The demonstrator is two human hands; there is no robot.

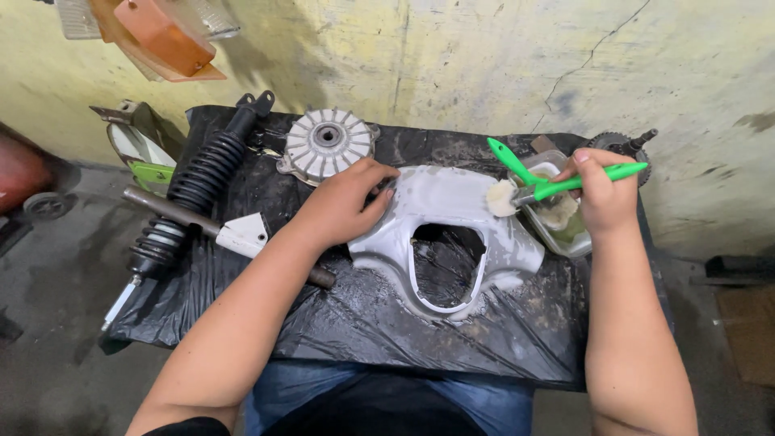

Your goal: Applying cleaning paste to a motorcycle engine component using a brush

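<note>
A grey plastic motorcycle cover with an oval cut-out lies on black plastic sheeting over a small table. My left hand presses down on the cover's upper left corner, fingers spread. My right hand grips a green-handled brush whose soapy white bristles touch the cover's upper right edge. A second green brush leans in a clear tub of foamy liquid just under my right hand.
A black coil shock absorber, a metal rod with a white bracket and a finned silver hub lie on the left. A sprocket sits at the far right corner. A yellow wall stands behind.
</note>
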